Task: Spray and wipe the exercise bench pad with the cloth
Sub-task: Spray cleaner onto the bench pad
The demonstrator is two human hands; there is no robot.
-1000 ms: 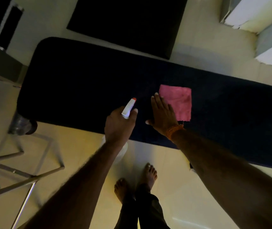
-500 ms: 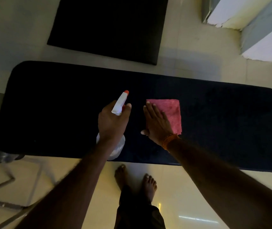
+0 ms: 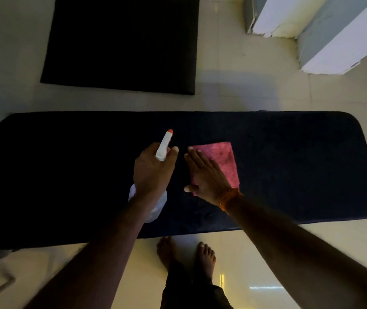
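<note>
Observer: Progress is judged as early. Cloth (image 3: pixel 225 157), pink and folded square, is laid flat on the bench pad (image 3: pixel 300 166), a little right of the pad's middle. It is pressed by the right hand (image 3: pixel 204 172), fingers straight and close together, and about half of it is covered by that hand.

Recorder: Wet marks noted?

Observer: None can be made out. The pad is dark and the light is low, so it cannot be told whether any spray has landed. No wiped streak is seen either.

Recorder: Left hand?

Observer: The spray bottle (image 3: pixel 163 146) is gripped by the left hand (image 3: pixel 153 172), fingers curled round its neck. The orange-tipped nozzle is aimed away from the person, over the pad's middle and just beside the cloth.

Recorder: Contents of the bottle?

Observer: The body is pale and translucent but is largely hidden under the wrist, so the fill level cannot be read. No other container is seen.

Recorder: Left to do?

Observer: Most of it, by judgement. The long left stretch and the right end of the pad are yet to be sprayed and wiped.
</note>
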